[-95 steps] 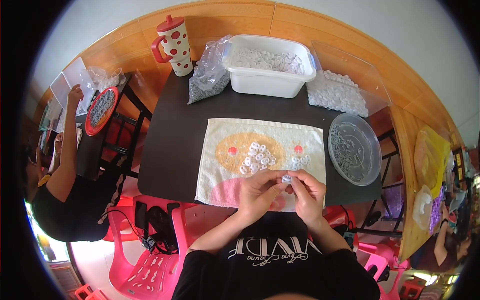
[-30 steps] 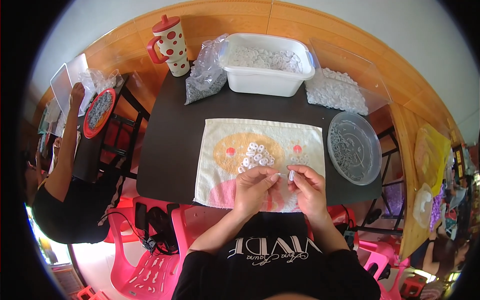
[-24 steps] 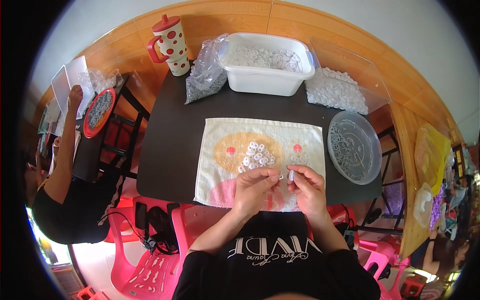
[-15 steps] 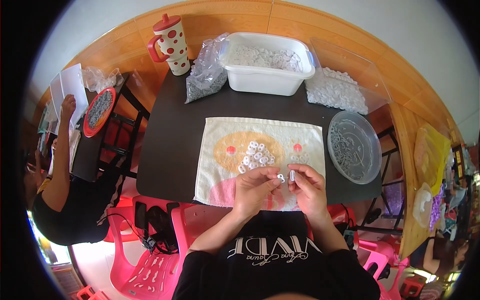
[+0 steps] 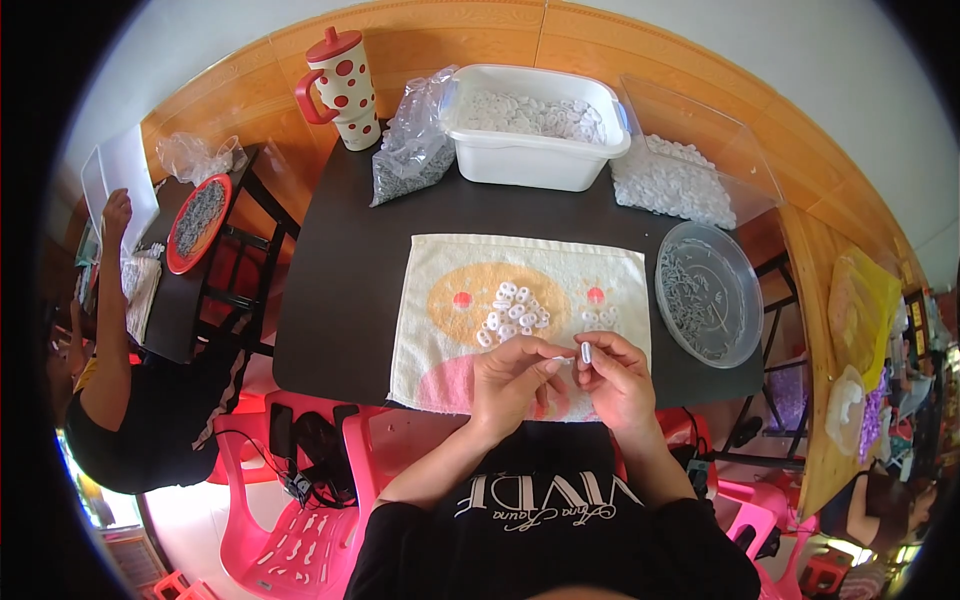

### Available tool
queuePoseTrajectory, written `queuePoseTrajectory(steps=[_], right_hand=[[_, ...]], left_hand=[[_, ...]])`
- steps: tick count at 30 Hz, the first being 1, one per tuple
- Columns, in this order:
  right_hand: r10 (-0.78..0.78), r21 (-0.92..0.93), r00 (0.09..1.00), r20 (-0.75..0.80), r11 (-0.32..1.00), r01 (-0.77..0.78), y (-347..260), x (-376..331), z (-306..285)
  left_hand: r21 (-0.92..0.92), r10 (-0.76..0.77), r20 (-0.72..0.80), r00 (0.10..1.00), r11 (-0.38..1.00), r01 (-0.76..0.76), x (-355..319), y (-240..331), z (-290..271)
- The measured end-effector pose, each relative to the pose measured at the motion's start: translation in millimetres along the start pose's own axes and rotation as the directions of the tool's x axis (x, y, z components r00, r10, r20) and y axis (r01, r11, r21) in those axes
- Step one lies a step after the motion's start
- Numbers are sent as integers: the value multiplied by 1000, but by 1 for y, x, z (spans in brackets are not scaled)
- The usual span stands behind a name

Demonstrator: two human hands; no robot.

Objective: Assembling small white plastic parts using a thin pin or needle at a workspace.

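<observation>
Over the near edge of a patterned towel (image 5: 425,290), my two hands meet almost fingertip to fingertip. My left hand (image 5: 508,382) pinches a small white plastic piece (image 5: 565,361), mostly covered by the fingers. Between thumb and fingers, my right hand (image 5: 622,385) grips a white oval plastic part (image 5: 586,353), held upright with a darker slot along it. Just beyond the hands lies a pile of white oval parts (image 5: 513,312). A smaller group of white pieces (image 5: 600,319) sits to its right, beyond my right hand.
Along the back of the dark table (image 5: 330,270) stand a dotted tumbler (image 5: 352,100), a bag of grey pieces (image 5: 412,165), a white tub (image 5: 530,160) and a bag of white parts (image 5: 675,185). A round clear tray (image 5: 735,345) holds grey pieces at right. At left, a co-worker's arm (image 5: 110,300) reaches up.
The small piece in my left hand has turned and is now more hidden by the fingers, and my fingertips have come closer together. The co-worker's hand has moved left.
</observation>
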State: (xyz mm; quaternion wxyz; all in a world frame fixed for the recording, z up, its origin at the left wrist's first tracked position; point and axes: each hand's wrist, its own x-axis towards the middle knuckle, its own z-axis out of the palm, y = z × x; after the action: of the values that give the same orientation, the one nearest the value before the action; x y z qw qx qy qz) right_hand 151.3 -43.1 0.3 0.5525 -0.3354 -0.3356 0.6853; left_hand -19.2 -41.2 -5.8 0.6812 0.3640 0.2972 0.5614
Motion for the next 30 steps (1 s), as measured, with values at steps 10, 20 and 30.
queuePoseTrajectory(steps=[10,20,30], right_hand=[[-1,92,999,50,996,-4,0,1,-2],[-286,-445,954,94,845,297,-3,-3,-1],[-291,-406,957,-14,876,260,-3,-4,3]], left_hand=[[-112,10,62,998,994,-3,3,-5,-4],[-169,-53,81,995,983,66,3,-3,-4],[-289,-96,56,994,951,108,4,-12,-7]])
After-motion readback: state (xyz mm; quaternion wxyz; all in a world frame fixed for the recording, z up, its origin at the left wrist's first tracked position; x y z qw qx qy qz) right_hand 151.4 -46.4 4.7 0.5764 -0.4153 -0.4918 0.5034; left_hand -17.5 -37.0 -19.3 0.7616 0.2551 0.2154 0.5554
